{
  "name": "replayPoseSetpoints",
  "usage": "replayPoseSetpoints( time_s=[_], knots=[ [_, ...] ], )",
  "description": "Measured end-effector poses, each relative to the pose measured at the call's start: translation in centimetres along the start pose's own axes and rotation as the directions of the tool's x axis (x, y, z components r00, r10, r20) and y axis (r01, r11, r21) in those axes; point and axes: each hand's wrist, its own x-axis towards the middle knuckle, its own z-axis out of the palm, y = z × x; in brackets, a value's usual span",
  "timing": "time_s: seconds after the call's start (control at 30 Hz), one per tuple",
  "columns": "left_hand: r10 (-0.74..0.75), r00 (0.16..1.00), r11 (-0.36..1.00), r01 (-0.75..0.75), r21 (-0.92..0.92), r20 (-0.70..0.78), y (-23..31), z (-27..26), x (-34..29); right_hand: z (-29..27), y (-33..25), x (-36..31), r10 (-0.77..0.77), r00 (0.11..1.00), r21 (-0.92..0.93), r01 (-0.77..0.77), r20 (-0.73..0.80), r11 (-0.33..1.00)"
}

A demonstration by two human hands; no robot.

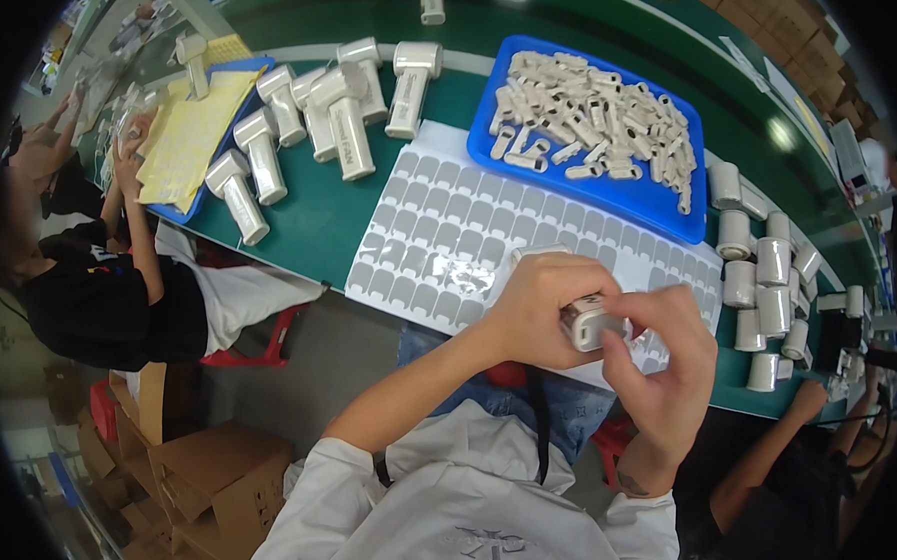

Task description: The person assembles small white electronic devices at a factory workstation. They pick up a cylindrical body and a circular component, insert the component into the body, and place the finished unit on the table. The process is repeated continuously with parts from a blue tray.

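Observation:
My left hand (542, 308) is wrapped round a white handheld fan (583, 324), with the end of its handle pointing toward my right hand. A grey patch shows on that end. The thumb and bent forefinger of my right hand (664, 356) close in on the handle's end and seem to touch its edge; whether a small piece sits between them is hard to see. Part of a pale rounded piece (542, 251) shows just above my left knuckles. Beneath both hands lies a white sheet (422, 236) bearing rows of grey stickers.
A blue tray (707, 184) full of small white plastic parts stands beyond the sheet. Several white fans (347, 124) stand at the far left, and more wrapped white fans (771, 266) are grouped at the right. Co-workers sit on both sides; cardboard boxes (222, 470) lie at lower left.

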Motion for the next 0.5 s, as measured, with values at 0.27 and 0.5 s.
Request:
replayPoseSetpoints(
  time_s=[0.27, 0.5],
  knots=[
    [-0.128, 0.985, 0.98, 0.143, -0.136, 0.114, 0.5, -2.9, 1.2, 0.5, 4.9, -2.2, 0.457, 0.872, 0.704, -0.436, 0.176, 0.561],
    [0.074, 0.992, 0.994, -0.065, 0.083, -0.102, 0.1, -6.4, 11.4, -1.0, 9.9, -10.4, 0.6, 0.798, 0.658, -0.48, 0.052, 0.581]
  ],
)
